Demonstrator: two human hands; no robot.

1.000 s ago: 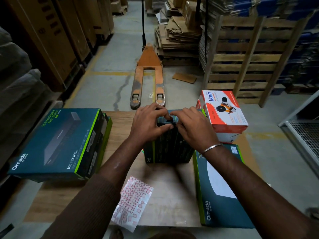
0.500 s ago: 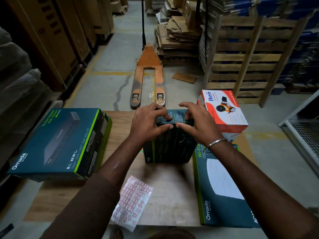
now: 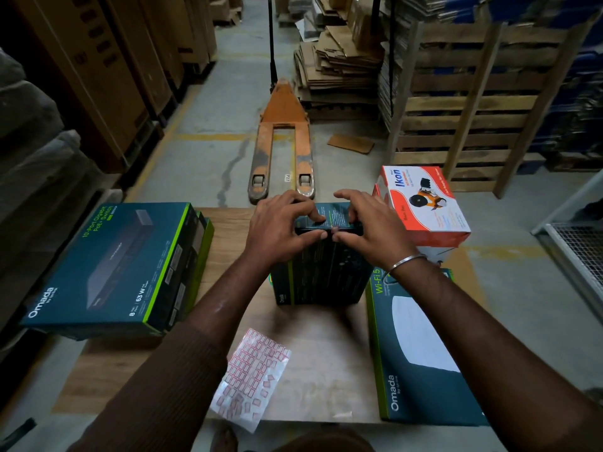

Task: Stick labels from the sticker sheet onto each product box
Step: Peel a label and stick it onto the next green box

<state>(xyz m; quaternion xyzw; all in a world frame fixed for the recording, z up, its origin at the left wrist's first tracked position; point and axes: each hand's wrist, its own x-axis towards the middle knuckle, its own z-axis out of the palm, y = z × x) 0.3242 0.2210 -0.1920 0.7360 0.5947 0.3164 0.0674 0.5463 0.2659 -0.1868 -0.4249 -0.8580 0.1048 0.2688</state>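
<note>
At frame centre, the left hand (image 3: 284, 231) and right hand (image 3: 368, 231) clasp the top of the upright dark cardboard box (image 3: 321, 272), thumbs seemingly pressing a small red label (image 3: 334, 228) flat, while the glossy, curling sticker sheet (image 3: 251, 376) lies on the wooden table (image 3: 326, 353) below.

Fingers hide the label on the upright box (image 3: 321, 272); sticker sheet (image 3: 251, 380) print unreadable

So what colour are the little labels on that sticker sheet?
Red-outlined small rectangles on a clear backing; the sticker sheet shows best in the head view.
</note>
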